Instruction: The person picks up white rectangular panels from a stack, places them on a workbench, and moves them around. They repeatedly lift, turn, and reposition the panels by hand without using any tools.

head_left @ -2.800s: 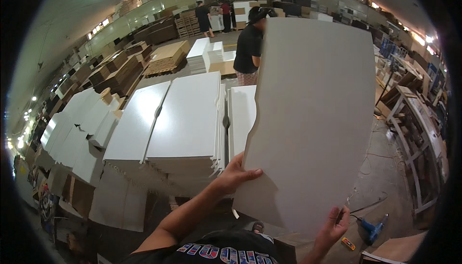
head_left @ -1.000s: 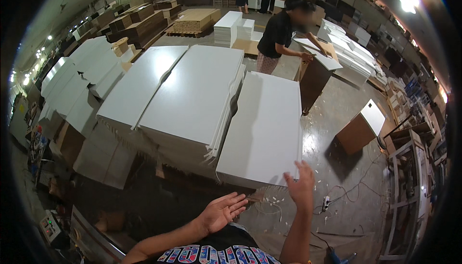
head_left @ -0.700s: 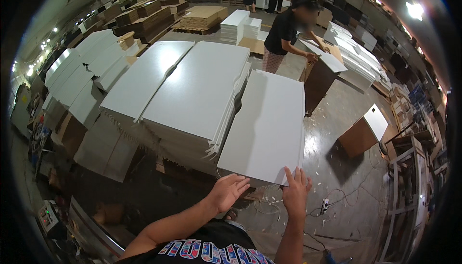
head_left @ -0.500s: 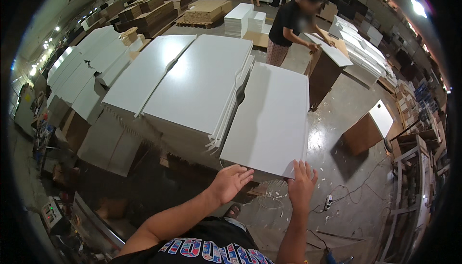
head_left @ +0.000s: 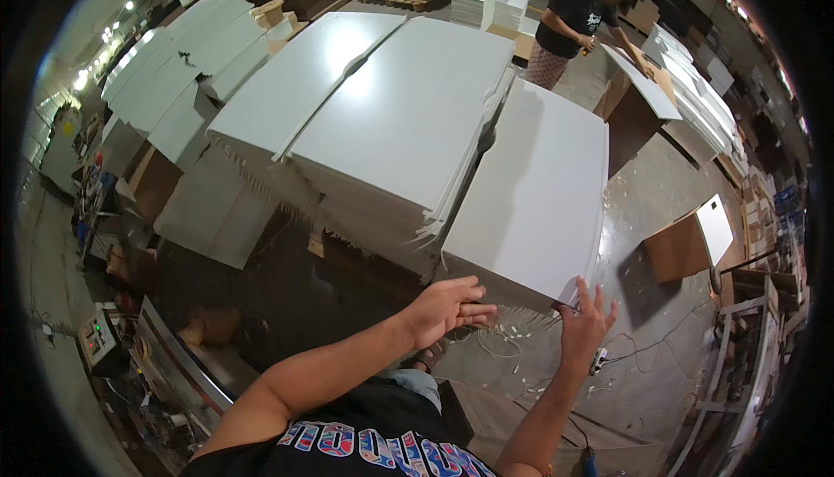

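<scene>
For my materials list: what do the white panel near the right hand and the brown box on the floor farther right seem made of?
White panel: probably coated board, smooth satin finish, no visible grain.
Brown box: perhaps matt wood-based board, given flat, even sides; cardboard remains possible.

2 bare forearms [head_left: 343, 362] forward, left grip [head_left: 441, 312] loosely curled, right grip [head_left: 585, 324] splayed upward.

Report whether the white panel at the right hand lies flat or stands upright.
Flat: the white panel shows its broad face upward, near corner at the right hand.
</scene>
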